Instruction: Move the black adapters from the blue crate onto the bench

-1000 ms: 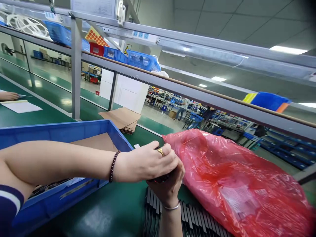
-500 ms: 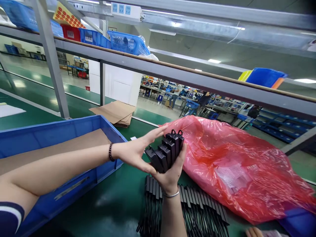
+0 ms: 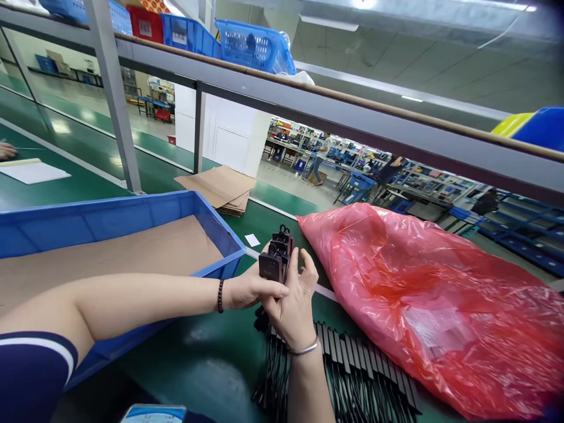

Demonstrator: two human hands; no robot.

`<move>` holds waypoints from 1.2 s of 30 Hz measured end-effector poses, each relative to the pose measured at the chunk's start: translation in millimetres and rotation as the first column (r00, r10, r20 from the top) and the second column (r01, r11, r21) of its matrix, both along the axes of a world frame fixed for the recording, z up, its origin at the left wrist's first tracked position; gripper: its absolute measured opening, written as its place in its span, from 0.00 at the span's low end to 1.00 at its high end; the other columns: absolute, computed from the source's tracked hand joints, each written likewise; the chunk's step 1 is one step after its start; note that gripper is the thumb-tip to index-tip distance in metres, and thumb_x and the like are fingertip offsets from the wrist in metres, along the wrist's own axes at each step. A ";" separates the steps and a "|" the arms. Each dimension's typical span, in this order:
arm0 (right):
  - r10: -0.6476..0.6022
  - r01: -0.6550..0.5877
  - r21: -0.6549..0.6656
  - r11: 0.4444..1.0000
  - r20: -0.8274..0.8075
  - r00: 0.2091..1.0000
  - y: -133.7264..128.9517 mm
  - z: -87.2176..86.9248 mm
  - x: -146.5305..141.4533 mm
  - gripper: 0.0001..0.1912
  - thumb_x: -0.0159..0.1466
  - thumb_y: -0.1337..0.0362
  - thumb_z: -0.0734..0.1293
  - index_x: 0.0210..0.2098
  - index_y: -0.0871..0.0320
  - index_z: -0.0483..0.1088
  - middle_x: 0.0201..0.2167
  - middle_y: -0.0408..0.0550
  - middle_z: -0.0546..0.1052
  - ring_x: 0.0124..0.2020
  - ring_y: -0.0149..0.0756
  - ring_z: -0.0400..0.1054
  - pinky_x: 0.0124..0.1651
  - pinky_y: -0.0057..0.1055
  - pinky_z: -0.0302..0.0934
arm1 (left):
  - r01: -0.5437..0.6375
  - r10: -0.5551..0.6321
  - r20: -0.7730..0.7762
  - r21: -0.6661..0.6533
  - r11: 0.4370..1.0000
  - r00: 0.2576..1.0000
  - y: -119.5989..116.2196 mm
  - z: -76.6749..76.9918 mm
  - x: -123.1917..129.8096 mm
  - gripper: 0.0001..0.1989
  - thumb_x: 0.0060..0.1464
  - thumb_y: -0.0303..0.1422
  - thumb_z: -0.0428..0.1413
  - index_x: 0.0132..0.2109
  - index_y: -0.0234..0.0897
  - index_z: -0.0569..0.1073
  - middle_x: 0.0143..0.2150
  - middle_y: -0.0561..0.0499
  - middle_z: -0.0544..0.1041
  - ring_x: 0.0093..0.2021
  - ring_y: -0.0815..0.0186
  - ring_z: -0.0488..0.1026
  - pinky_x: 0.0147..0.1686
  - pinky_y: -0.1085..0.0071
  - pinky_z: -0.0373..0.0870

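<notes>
A compact stack of black power adapters is between my two hands, over the green table. From the left, my left hand grips the stack, its thumb across the near side and its other fingers mostly hidden behind. My right hand closes on the stack's right side, with the fingers bent and pointing up. Small black loops stick up from the stack's top. Below my right wrist lies a row of similar black adapters with their black cables trailing toward me; my forearm covers part of it.
A blue bin lined with brown cardboard stands at left. Brown cardboard sheets lie behind it. A red plastic bag spreads across the right. A shelf rail with blue baskets crosses above. Another person's hand shows at far left.
The adapters, fanned out before, are now squared into a tighter stack and turned. My left hand has closed from an open spread onto them. The view has shifted left and down.
</notes>
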State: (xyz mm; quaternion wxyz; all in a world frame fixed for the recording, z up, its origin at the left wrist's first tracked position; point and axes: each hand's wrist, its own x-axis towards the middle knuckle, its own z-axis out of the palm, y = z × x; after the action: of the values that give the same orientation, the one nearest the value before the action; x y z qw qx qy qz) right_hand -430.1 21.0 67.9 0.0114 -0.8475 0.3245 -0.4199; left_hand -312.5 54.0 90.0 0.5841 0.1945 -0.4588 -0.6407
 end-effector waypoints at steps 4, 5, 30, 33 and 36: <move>0.081 -0.083 -0.100 0.991 -0.025 0.996 -5.6 2.9 -6.1 0.52 0.53 0.34 0.50 0.63 0.66 0.35 0.63 0.62 0.34 0.62 0.59 0.31 0.57 0.60 0.36 | 0.114 -0.107 -0.077 0.097 0.989 0.991 0.3 -6.1 -2.8 0.23 0.39 0.27 0.57 0.47 0.35 0.69 0.46 0.45 0.71 0.49 0.58 0.66 0.51 0.61 0.59; 0.133 -0.133 -0.143 0.981 -0.010 0.991 -7.0 2.6 -7.1 0.52 0.52 0.33 0.48 0.63 0.64 0.36 0.63 0.62 0.36 0.62 0.60 0.33 0.57 0.61 0.37 | 0.156 -0.146 -0.098 0.109 0.982 0.984 1.1 -7.8 -4.2 0.23 0.40 0.27 0.56 0.48 0.35 0.68 0.47 0.45 0.71 0.50 0.58 0.66 0.51 0.62 0.59; 0.233 -0.180 -0.172 0.968 0.368 0.900 -10.5 -4.9 -0.2 0.46 0.54 0.34 0.44 0.63 0.57 0.42 0.63 0.55 0.42 0.63 0.55 0.33 0.58 0.59 0.35 | 0.133 -0.138 0.068 0.082 0.988 0.988 -1.4 9.0 8.2 0.19 0.37 0.30 0.59 0.41 0.33 0.71 0.38 0.48 0.73 0.42 0.61 0.69 0.42 0.67 0.64; 0.238 -0.432 0.235 0.871 0.568 0.788 -11.0 -3.7 0.0 0.39 0.60 0.41 0.37 0.62 0.59 0.42 0.59 0.58 0.54 0.59 0.45 0.49 0.55 0.48 0.51 | 0.134 -0.135 0.036 0.033 0.990 0.990 -0.6 26.1 20.6 0.18 0.37 0.35 0.57 0.38 0.31 0.72 0.37 0.46 0.74 0.42 0.56 0.70 0.42 0.63 0.66; 0.298 -0.648 0.527 0.549 0.601 0.741 -9.5 -4.0 -3.2 0.33 0.63 0.45 0.40 0.51 0.59 0.60 0.42 0.54 0.70 0.46 0.41 0.64 0.44 0.39 0.62 | 0.182 -0.182 -0.003 -0.004 0.983 0.983 1.1 40.9 34.0 0.21 0.38 0.38 0.54 0.41 0.32 0.72 0.39 0.46 0.74 0.47 0.51 0.68 0.42 0.60 0.66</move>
State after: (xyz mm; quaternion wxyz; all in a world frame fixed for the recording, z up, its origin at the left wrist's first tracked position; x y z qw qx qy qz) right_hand -433.3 11.5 63.9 0.5264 -0.7107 0.1991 -0.4221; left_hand -278.5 55.1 130.9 0.5242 0.1495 -0.4748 -0.6910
